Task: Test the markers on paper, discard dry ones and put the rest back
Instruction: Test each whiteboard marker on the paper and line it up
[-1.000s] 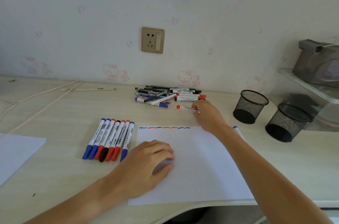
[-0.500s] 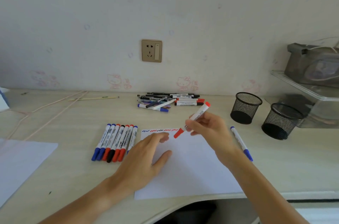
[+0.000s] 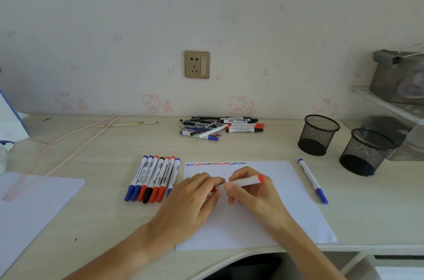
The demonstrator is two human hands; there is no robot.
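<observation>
**Red marker held between both hands over the test sheet**

Red-capped and white-barrelled, the marker point(image 3: 243, 181) lay nearly level above the paper sheet point(image 3: 296, 215) in the head view. The right hand point(image 3: 250, 190) had its fingers curled round the barrel, the red end sticking out past its knuckles. The left hand point(image 3: 195, 197) pinched the other end, where a bit of red cap showed under its fingertips. Beyond both hands, a row of squiggles point(image 3: 214, 163) ran along the sheet's far edge. Left of the left hand lay a row of seven markers point(image 3: 153, 178), side by side. Right of the right hand, a blue marker point(image 3: 312, 180) lay beside the sheet. Farther off sat a marker pile point(image 3: 220, 128) and two mesh cups point(image 3: 317, 134).
</observation>
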